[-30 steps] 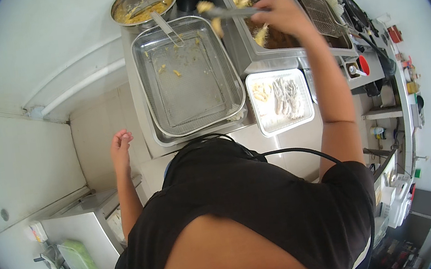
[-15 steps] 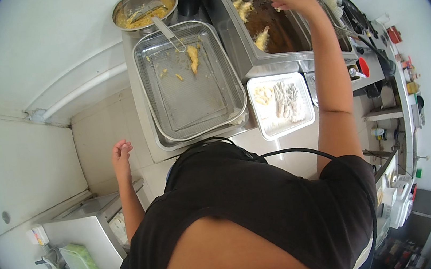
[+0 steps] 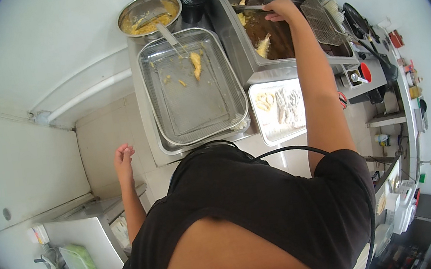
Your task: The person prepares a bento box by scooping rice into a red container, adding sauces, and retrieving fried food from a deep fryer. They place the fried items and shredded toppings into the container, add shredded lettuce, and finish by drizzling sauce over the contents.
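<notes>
Over the deep fryer (image 3: pixel 251 71), my right hand (image 3: pixel 281 9) is closed on long metal tongs (image 3: pixel 249 7) that reach left across the oil. Battered shrimp (image 3: pixel 264 46) float in the brown oil, some at the fryer's left side near the tongs. My left hand (image 3: pixel 124 153) hangs in the air at the left, fingers loosely bent and apart, with nothing in it. A wire-mesh basket tray (image 3: pixel 190 105) lies left of the fryer. In it are a golden fried shrimp (image 3: pixel 196 66) and batter crumbs; a strainer (image 3: pixel 170 37) rests over its far edge.
A steel bowl of yellow batter (image 3: pixel 149 13) and a black container (image 3: pixel 193 9) stand behind the basket. A white tray (image 3: pixel 274 139) of raw shrimp sits in front of the fryer, partly behind my right forearm. A wire rack (image 3: pixel 322 19) lies at the fryer's right.
My right hand has moved left and lower over the fryer, and the tongs now dip closer to the shrimp at its left. My left hand has hardly moved. The view has shifted slightly.
</notes>
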`<action>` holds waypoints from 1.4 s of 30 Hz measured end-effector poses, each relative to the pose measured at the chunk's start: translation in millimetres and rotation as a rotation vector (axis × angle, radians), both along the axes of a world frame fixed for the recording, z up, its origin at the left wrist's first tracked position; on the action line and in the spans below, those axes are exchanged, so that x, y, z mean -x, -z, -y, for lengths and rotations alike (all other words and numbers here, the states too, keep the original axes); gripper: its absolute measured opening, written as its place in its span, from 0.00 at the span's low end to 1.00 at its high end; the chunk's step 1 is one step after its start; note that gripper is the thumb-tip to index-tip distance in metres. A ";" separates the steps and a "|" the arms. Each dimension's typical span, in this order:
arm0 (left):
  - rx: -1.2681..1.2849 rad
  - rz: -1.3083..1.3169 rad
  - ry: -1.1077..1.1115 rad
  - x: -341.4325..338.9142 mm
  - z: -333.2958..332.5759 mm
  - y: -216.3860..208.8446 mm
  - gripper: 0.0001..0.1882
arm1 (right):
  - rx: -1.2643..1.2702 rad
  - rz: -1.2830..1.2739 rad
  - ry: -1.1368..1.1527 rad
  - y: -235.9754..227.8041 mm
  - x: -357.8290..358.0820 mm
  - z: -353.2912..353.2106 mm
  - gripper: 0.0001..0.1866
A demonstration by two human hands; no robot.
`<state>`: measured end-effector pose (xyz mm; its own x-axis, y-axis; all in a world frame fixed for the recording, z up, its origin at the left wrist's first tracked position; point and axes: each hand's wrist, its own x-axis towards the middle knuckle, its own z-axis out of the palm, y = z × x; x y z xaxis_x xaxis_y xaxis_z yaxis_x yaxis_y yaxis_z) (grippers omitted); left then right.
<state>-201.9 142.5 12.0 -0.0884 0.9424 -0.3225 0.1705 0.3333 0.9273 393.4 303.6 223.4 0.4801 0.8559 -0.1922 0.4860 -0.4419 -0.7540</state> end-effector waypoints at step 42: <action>-0.027 -0.052 0.107 -12.7 -20.5 -4.4 0.15 | 0.081 0.073 -0.169 -9.6 12.1 107.1 0.15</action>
<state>-189.1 163.0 16.4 -0.0028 0.9557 -0.2945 0.2518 0.2856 0.9247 381.3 196.5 233.0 0.3458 0.9087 -0.2338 0.6103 -0.4071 -0.6796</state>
